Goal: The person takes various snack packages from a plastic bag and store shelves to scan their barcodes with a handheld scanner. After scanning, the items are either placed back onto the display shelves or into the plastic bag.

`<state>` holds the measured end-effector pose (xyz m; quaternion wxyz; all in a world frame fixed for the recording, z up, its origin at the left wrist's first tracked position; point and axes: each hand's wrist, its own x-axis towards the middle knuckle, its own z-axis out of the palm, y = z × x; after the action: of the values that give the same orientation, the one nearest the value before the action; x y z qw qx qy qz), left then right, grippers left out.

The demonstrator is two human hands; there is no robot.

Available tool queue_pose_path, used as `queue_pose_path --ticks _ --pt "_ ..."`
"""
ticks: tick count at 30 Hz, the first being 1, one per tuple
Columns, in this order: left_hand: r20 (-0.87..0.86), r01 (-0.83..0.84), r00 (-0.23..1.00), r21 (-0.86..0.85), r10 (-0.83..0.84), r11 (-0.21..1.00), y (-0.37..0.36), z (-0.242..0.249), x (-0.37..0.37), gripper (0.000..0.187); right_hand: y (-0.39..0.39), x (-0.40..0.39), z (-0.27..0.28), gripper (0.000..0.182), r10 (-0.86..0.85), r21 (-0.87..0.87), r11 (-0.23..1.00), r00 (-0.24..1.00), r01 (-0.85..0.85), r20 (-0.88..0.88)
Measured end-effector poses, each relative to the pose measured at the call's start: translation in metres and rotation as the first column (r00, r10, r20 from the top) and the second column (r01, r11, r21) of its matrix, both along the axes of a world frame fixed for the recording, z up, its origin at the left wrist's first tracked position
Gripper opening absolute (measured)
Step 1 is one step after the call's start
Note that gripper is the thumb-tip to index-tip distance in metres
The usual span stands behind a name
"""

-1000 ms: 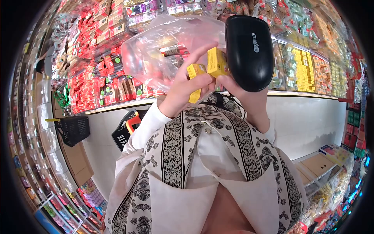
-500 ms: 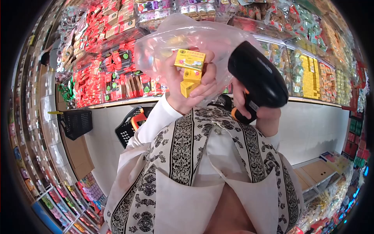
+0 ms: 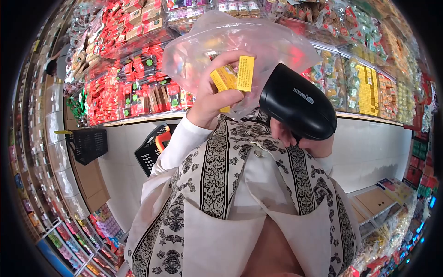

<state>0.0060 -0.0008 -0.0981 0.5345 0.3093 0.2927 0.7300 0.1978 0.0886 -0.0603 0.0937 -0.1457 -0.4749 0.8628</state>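
Several small yellow boxes are gripped in my left hand, one standing upright with its printed side toward me. My thumb presses on the boxes from below. A large translucent plastic bag spreads out behind both hands; what holds it up is hidden. My right hand is wrapped round the handle of a black barcode scanner, whose wide head points up and left, close beside the boxes. The scanner's head covers much of the handle and the fingers.
Shelves packed with red snack packets and yellow boxes run along the front. A black basket stands at left, and another basket with an orange handle is near my left sleeve. Cardboard boxes lie at lower right.
My left hand has turned the yellow boxes, so a different printed side faces me. The scanner has tilted and shifted slightly left and down, nearer the boxes.
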Motion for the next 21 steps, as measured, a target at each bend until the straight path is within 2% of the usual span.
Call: queue_pose_path --ticks 1,2,3,6,7,8,9,10,11,12,13,14,15,16,18,21 --pt "-0.068 -0.054 0.996 -0.012 0.054 0.998 -0.001 0.000 -0.001 0.054 0.005 0.002 -0.004 0.082 0.001 0.002 1.000 1.000 -0.001 0.003" --pt "-0.136 -0.110 0.985 -0.019 0.107 0.994 -0.001 0.000 -0.002 0.056 0.015 0.005 -0.011 0.070 0.115 -0.026 0.993 0.987 -0.119 -0.115" --pt "-0.135 -0.113 0.985 -0.015 0.110 0.994 -0.002 0.001 -0.003 0.056 0.019 0.006 -0.015 0.061 0.223 -0.040 0.970 0.946 -0.239 -0.234" --pt "-0.193 -0.124 0.974 -0.023 0.117 0.992 -0.003 0.004 -0.002 0.057 0.020 0.006 -0.014 0.064 0.213 -0.073 0.969 0.946 -0.236 -0.243" --pt "-0.275 -0.162 0.948 0.009 0.158 0.987 -0.002 0.001 -0.002 0.056 0.021 0.006 -0.014 0.064 0.215 -0.073 0.969 0.946 -0.238 -0.242" --pt "-0.352 -0.198 0.914 0.043 0.200 0.979 -0.002 -0.001 -0.002 0.055 0.021 0.007 -0.015 0.064 0.212 -0.041 0.973 0.951 -0.226 -0.223" --pt "-0.351 -0.199 0.914 0.043 0.201 0.979 -0.001 0.000 -0.004 0.055 0.022 0.008 -0.015 0.064 0.209 -0.009 0.977 0.956 -0.215 -0.204" --pt "-0.431 -0.156 0.884 0.093 0.181 0.983 -0.001 0.002 -0.008 0.053 0.017 0.007 -0.011 0.064 0.209 -0.009 0.976 0.957 -0.216 -0.202" --pt "-0.509 -0.107 0.845 0.137 0.163 0.985 -0.001 0.004 -0.013 0.050 0.008 0.006 -0.004 0.070 0.114 0.001 0.993 0.989 -0.115 -0.090" --pt "-0.505 -0.107 0.848 0.135 0.162 0.985 0.000 0.010 -0.019 0.050 0.004 0.005 -0.001 0.077 0.014 0.022 1.000 1.000 -0.014 0.022" --pt "-0.669 -0.008 0.741 0.080 0.059 0.997 -0.001 0.017 -0.028 0.049 0.005 0.007 -0.003 0.077 0.012 0.022 1.000 1.000 -0.013 0.028" --pt "-0.799 0.079 0.599 0.006 -0.043 0.997 -0.002 0.023 -0.034 0.048 0.007 0.011 -0.009 0.079 0.085 0.045 0.995 0.996 -0.084 -0.018" --pt "-0.713 0.088 0.690 -0.092 -0.128 0.992 -0.005 0.026 -0.038 0.045 0.009 0.013 -0.011 0.081 0.161 0.071 0.985 0.985 -0.156 -0.062" --pt "-0.707 0.084 0.696 -0.092 -0.124 0.992 -0.005 0.033 -0.045 0.045 0.010 0.013 -0.011 0.081 0.166 0.069 0.984 0.985 -0.163 -0.054" --pt "-0.949 0.143 0.305 -0.036 -0.079 0.989 0.001 0.047 -0.060 0.046 0.015 0.008 -0.008 0.082 0.134 0.139 0.982 0.990 -0.128 -0.037" --pt "-0.938 0.161 0.315 -0.096 -0.143 0.982 0.005 0.050 -0.062 0.044 0.015 0.001 -0.006 0.083 0.062 0.242 0.969 0.998 -0.055 -0.022"
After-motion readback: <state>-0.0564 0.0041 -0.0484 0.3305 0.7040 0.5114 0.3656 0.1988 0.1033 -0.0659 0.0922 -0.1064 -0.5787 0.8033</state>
